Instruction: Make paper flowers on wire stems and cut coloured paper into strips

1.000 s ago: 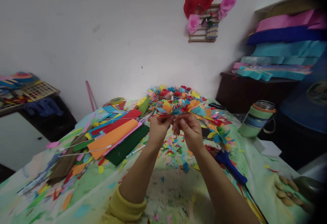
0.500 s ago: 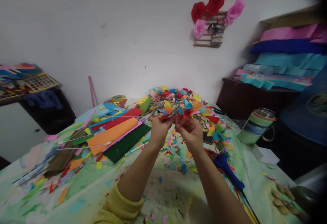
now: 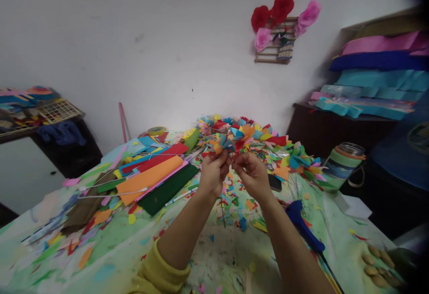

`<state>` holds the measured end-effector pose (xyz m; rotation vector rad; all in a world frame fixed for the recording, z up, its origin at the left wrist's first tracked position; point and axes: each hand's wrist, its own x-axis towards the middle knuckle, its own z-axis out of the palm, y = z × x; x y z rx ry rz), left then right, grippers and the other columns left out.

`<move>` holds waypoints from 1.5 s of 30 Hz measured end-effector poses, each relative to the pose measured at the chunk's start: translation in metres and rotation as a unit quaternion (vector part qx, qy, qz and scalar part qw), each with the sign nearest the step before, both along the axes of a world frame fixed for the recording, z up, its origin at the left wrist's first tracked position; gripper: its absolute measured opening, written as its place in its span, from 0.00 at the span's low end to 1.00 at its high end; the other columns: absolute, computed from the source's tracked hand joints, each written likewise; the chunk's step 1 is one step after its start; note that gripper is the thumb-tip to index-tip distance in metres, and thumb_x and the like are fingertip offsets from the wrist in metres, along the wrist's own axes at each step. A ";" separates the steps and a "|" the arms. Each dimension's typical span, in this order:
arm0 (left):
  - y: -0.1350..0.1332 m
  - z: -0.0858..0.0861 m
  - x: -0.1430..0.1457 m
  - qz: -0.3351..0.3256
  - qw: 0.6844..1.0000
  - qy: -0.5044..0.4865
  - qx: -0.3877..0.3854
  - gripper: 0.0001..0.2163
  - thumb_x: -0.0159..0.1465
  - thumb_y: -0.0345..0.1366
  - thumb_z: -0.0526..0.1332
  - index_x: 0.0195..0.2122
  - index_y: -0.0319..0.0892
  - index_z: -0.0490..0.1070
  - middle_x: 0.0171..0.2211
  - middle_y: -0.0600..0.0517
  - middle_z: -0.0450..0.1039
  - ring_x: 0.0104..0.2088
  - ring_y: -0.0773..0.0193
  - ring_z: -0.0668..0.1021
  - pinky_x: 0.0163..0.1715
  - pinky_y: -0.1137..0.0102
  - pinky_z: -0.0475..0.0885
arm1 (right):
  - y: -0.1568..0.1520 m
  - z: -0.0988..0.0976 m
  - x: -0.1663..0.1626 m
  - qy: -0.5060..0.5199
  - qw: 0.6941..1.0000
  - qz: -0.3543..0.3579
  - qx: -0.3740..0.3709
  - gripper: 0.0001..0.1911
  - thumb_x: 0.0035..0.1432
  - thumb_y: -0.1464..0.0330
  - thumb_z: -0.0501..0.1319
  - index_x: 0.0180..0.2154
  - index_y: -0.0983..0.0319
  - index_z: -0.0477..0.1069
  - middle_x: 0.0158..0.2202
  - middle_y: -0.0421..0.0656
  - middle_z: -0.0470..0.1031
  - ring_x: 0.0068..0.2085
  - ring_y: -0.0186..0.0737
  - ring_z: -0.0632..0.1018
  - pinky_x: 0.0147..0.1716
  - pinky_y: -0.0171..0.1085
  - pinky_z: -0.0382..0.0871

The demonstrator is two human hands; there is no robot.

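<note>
Both my hands are raised over the middle of a paint-stained table (image 3: 221,258). My left hand (image 3: 213,173) and my right hand (image 3: 252,174) pinch, fingers closed, the base of a multicoloured paper flower cluster (image 3: 234,138) on a thin wire stem (image 3: 221,204) that hangs down between them. The fingertips of the two hands nearly touch under the petals. Behind the cluster lies a heap of similar paper flowers (image 3: 268,144).
Stacked sheets of orange, red, blue and green paper (image 3: 154,173) lie at left. A striped jar (image 3: 340,164) stands at right, a blue-handled tool (image 3: 303,227) near my right arm, a dark phone (image 3: 275,182). Paper rolls (image 3: 375,66) fill a shelf. Paper roses (image 3: 281,14) hang on the wall.
The flower cluster has turned in my fingers and a wire stem now shows hanging below my hands. More flowers on the string have spread out to the right, toward the jar.
</note>
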<state>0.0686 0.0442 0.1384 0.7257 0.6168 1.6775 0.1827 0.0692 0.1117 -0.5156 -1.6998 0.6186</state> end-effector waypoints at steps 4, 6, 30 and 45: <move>0.000 -0.002 0.001 -0.031 1.000 0.000 -0.004 0.17 0.42 0.38 0.74 0.27 0.36 0.69 0.16 0.60 0.61 0.12 0.83 0.53 0.12 0.81 0.42 | 0.013 -0.008 0.003 -0.102 0.975 -0.142 0.134 0.07 0.59 0.71 0.55 0.29 0.59 0.68 0.28 0.43 0.73 0.32 0.39 0.72 0.33 0.39 0.62; 0.001 -0.002 0.003 -0.020 1.000 0.022 0.005 0.17 0.44 0.40 0.73 0.27 0.36 0.68 0.16 0.60 0.62 0.12 0.82 0.53 0.12 0.81 0.42 | 0.015 -0.011 0.003 -0.105 0.969 -0.171 0.144 0.08 0.60 0.70 0.54 0.30 0.59 0.69 0.29 0.44 0.74 0.32 0.40 0.72 0.33 0.39 0.62; -0.001 -0.004 0.001 -0.074 0.991 0.110 -0.023 0.19 0.46 0.43 0.72 0.23 0.37 0.64 0.16 0.59 0.63 0.11 0.82 0.54 0.12 0.78 0.41 | 0.002 0.003 -0.005 0.188 0.961 0.009 -0.203 0.14 0.45 0.58 0.67 0.22 0.61 0.70 0.18 0.37 0.65 0.23 0.33 0.65 0.25 0.34 0.62; 0.001 -0.005 -0.003 -0.094 0.982 0.162 0.004 0.14 0.49 0.41 0.70 0.23 0.35 0.69 0.17 0.54 0.68 0.10 0.81 0.56 0.13 0.76 0.42 | 0.004 0.002 -0.006 0.210 0.950 -0.041 -0.227 0.15 0.44 0.64 0.65 0.17 0.61 0.61 0.15 0.35 0.59 0.19 0.29 0.58 0.19 0.33 0.51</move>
